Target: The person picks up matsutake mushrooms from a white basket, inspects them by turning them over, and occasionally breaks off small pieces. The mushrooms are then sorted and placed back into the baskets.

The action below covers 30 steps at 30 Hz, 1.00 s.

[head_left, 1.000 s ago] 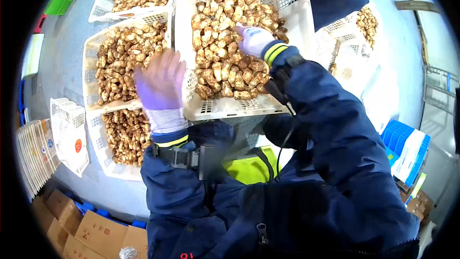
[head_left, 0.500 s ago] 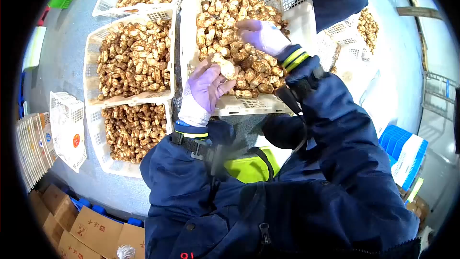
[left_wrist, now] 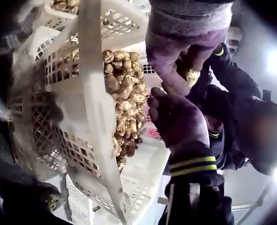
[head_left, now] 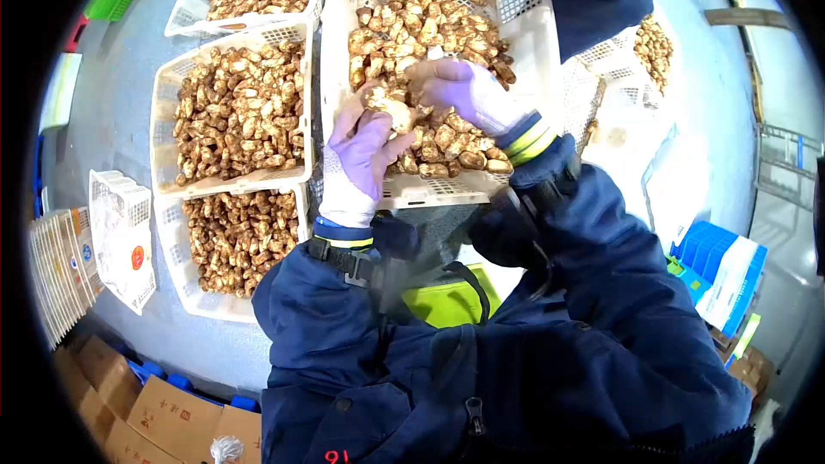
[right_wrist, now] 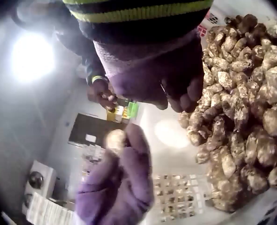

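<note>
Purple-gloved left hand (head_left: pixel 361 153) pinches a stubby brown-and-cream lump (head_left: pixel 395 113), likely light, firm, bruisable, best held mid-body; purple-gloved right hand (head_left: pixel 478 96), two o'clock, half-curled, contents unclear.

Bright, cool white in head view. Blown out over glossy pale floor (head_left: pixel 709 159) at right; sinks nearly to black in folds of navy padded jacket (head_left: pixel 550 378). Curves strongly toward a round black border. Mostly sharp on heaped, mottled brown-and-cream lumps (head_left: pixel 241 107), softer at right hand in pale purple fabric glove (head_left: pixel 473 99).

Much dimmer in left wrist view: flares white at two spots on right edge, falls dark in corners, bends at margins. Hazy grey in right wrist view, with round glare upper left, heavy shade under dark cuff (right_wrist: pixel 138 21), soft background detail.
</note>
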Each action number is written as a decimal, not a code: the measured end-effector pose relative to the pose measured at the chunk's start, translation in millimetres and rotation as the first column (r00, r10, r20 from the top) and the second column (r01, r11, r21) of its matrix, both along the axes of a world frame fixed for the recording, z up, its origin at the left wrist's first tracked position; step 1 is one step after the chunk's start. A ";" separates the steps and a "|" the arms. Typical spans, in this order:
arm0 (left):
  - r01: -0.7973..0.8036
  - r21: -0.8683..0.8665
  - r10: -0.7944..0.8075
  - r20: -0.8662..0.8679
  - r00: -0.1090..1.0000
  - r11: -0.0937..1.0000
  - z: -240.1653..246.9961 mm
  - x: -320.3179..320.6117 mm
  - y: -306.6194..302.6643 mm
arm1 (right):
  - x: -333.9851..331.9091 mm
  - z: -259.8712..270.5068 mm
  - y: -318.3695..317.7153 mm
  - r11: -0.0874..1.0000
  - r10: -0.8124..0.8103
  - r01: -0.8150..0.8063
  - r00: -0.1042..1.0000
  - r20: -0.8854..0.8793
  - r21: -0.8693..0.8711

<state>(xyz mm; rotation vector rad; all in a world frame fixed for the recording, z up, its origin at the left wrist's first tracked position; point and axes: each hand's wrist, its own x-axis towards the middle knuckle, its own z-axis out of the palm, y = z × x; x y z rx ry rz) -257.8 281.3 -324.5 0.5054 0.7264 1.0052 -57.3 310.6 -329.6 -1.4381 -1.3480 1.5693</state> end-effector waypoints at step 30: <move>0.437 -0.157 -0.454 -0.086 0.887 0.885 -3.5 45.3 -17.5 | 5.6 52.9 -93.4 0.939 -0.040 0.037 0.999 -0.002 -0.343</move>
